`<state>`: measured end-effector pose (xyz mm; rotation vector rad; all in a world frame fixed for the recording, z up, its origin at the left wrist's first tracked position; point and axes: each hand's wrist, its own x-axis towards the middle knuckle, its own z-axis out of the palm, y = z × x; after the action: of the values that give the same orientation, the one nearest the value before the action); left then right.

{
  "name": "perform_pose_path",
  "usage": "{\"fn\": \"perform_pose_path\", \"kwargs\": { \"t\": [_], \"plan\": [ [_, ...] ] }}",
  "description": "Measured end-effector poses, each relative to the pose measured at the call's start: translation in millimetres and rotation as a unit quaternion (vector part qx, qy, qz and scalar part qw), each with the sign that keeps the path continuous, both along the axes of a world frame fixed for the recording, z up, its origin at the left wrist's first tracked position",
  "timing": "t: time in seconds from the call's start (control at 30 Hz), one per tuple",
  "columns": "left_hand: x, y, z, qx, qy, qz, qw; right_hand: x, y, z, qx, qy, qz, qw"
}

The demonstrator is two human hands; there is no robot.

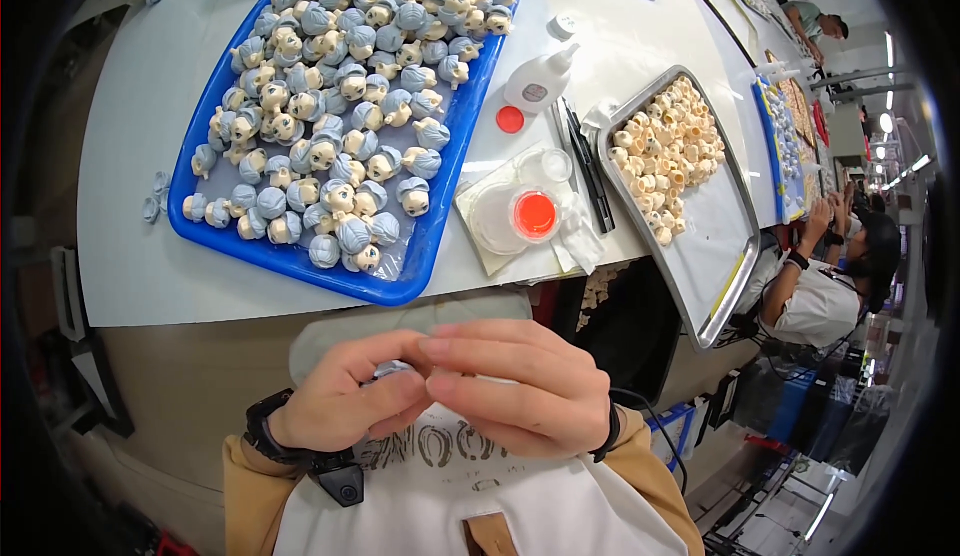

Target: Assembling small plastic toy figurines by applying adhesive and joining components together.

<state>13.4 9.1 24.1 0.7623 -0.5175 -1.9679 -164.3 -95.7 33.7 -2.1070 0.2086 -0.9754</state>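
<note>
My two hands are brought together in front of my chest, just off the table's near edge. Between the thumb and forefinger of my left hand, a small patch of a blue-grey doll head shows; the fingers close round it. My right hand is cupped against the left, its fingers pressed together over the same spot. What lies under the right fingers is hidden. Beyond my hands, a blue tray is heaped with similar doll heads, pale-faced with blue-grey hair.
Right of the tray stand a white squeeze bottle, a round container with red contents, dark slim tools and crumpled tissue. A metal tray holds beige pieces. Loose blue-grey pieces lie left. Co-workers sit at right.
</note>
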Motion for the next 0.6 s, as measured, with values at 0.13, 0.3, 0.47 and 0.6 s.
{"fn": "perform_pose_path", "kwargs": {
  "t": [0.13, 0.3, 0.47, 0.6],
  "plan": [
    [3, -1, -4, -0.012, -0.084, -0.015, 0.996, -2, 3, 1, 0.015, 0.039, -0.016, 0.999],
    [-2, 1, -7, 0.022, -0.042, 0.128, 0.991, -21, -25, 24, 0.046, 0.084, -0.176, 0.980],
    [7, -3, -6, 0.006, -0.053, 0.093, 0.994, -22, -71, 28, -0.062, 0.211, -0.193, 0.956],
    [4, 1, -5, -0.008, -0.048, 0.088, 0.995, -12, -76, 27, -0.114, 0.250, -0.160, 0.948]
  ]
}}
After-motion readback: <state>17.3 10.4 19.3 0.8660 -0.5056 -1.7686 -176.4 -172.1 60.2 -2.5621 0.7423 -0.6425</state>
